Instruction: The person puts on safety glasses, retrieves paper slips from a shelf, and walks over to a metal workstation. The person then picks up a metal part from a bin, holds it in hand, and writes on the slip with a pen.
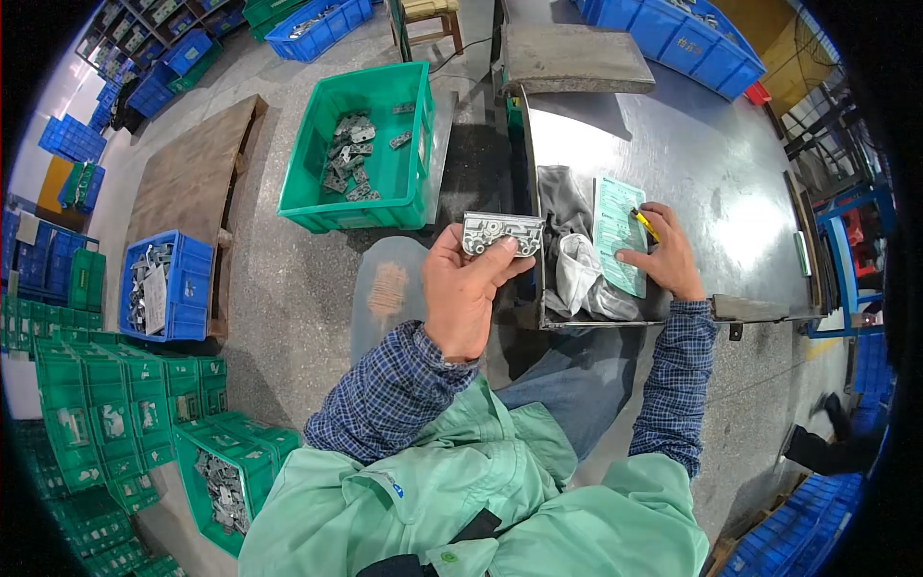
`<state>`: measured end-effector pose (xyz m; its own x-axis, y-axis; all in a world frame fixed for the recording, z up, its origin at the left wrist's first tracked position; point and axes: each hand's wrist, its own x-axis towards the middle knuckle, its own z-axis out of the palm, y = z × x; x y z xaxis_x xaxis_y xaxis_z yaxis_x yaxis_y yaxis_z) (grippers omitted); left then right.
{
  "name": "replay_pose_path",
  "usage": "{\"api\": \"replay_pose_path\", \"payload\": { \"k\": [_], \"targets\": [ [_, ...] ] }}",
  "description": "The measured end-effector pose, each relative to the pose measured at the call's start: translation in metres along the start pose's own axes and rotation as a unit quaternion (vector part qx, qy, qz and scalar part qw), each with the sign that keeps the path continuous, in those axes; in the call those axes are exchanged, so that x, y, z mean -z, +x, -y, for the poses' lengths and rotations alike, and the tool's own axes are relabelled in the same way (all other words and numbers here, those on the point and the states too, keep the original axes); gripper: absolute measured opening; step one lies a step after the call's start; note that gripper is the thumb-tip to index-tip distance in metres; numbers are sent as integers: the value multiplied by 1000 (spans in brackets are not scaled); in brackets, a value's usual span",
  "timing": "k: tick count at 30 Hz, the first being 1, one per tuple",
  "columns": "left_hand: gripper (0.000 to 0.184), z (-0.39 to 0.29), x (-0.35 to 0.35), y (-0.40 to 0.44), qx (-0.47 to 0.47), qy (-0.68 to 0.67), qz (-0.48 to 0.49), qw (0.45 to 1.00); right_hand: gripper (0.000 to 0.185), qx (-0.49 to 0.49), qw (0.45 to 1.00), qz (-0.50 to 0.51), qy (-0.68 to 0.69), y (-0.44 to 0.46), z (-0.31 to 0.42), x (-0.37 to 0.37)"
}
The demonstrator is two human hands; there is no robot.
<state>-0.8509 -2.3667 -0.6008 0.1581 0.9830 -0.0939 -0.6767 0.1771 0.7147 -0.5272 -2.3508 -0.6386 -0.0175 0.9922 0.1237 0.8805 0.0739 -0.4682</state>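
My left hand [469, 288] grips a grey metal cast part [502, 235] with a thumb across its face. Round recesses and ribs show on the part's near side, and it is held up above my lap. My right hand [668, 255] rests on a green printed sheet [615, 231] on the metal table. A yellow pen [646, 225] with a dark end lies between the fingers of that hand, and the thumb is set apart on the sheet. Grey cloth gloves [577, 260] lie beside the sheet, near the table's left edge.
A green crate [420, 207] with several small metal parts stands left of the metal table [731, 163]. A blue bin [188, 288] of parts sits near a wooden pallet [192, 173]. Stacked green crates [106, 413] fill the left. Another blue bin [663, 38] stands at the table's back.
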Motion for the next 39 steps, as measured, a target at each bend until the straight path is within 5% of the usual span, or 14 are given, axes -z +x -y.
{"api": "replay_pose_path", "payload": {
  "k": [24,30,34,39],
  "targets": [
    [22,-25,2,19,-8,34,-24,999,70,18,999,-27,20,-2,-5,-1],
    [32,-52,110,135,-82,179,-73,978,67,34,999,-34,-10,-2,-9,-1],
    [53,-44,234,240,3,376,-227,899,63,10,1000,-19,4,-2,5,10],
    [54,-11,349,324,207,765,-179,583,64,-2,1000,-13,-13,2,8,13]
  ]
}}
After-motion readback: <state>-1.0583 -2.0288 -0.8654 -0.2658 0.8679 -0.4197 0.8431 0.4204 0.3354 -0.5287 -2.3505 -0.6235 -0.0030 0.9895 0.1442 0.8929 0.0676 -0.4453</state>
